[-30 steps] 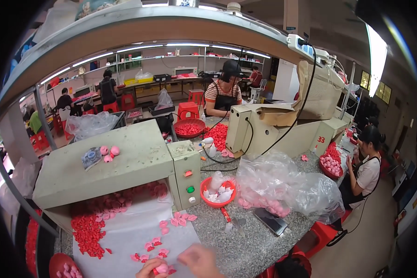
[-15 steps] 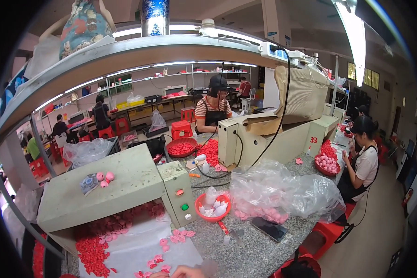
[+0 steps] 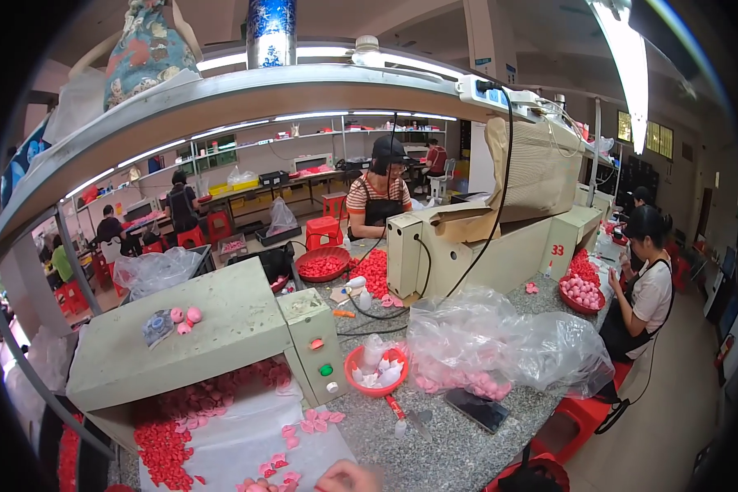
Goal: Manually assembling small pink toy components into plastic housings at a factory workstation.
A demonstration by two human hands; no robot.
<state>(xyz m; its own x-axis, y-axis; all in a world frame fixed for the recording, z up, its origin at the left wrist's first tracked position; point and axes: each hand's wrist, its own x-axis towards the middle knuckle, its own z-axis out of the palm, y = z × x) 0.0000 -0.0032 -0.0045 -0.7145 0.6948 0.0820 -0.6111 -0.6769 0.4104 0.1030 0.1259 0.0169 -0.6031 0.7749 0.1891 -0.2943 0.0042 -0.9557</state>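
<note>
At the lower edge, my right hand (image 3: 348, 476) shows only in part, over the near border of the white paper sheet (image 3: 254, 447). Its fingers look bent, but the frame edge cuts them off and motion smears one side, so whether they hold anything is hidden. My left hand cannot be made out. Close to the right hand lie pink petal-shaped pieces (image 3: 275, 464) with red bits among them. A heap of small red pieces (image 3: 162, 447) covers the sheet's left side, and more pink pieces (image 3: 320, 420) lie at its far right corner.
A grey-green open-fronted machine (image 3: 180, 328) stands over the sheet. Right of it are a red bowl of white bottles (image 3: 377, 373), a red-handled knife (image 3: 418, 425), a phone (image 3: 477, 408) and plastic bags (image 3: 500, 336). Co-workers (image 3: 377, 197) sit at other stations.
My right hand has shifted slightly right and upward at the lower edge. Fingertips seen left of it earlier can no longer be made out. The view has moved slightly.
</note>
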